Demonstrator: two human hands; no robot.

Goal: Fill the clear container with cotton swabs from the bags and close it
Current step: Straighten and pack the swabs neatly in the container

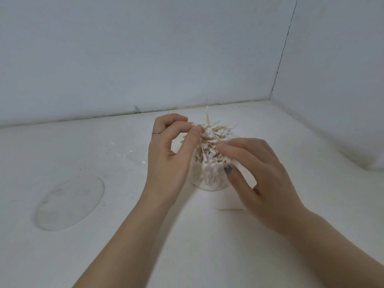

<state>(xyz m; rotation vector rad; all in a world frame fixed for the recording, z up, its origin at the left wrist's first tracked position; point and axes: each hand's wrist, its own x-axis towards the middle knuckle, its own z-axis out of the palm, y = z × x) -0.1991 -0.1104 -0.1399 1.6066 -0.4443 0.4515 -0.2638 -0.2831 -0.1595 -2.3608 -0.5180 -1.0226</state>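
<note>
Seen from a head-worn camera looking down: a white table (207, 246) set into a corner, with pale walls behind and to the right.

Near the middle of the table stands a clear container (205, 179), round and open at the top. It is packed with cotton swabs (209, 150), wooden sticks with white tips. They rise above the rim in a loose, tangled mound, and a few stick out upward and to the right.

The left hand (170, 154) reaches in from below, just left of the container. Its thumb and fingertips are drawn together in a pinch at the top left of the mound, touching swabs there. A thin ring sits on one finger.

The right hand (261, 173) comes in from the lower right. Its fingers are fairly straight and lie across the right side of the mound, pressing on the swabs, while the thumb, with a dark-painted nail, rests against the front of the container near its rim. It does not appear to grip anything.

To the left, well apart from the container, a flat clear round lid (70, 202) lies on the table. Between the lid and the container, some crumpled clear plastic (133, 152) lies on the table; its outline is hard to make out.
</note>
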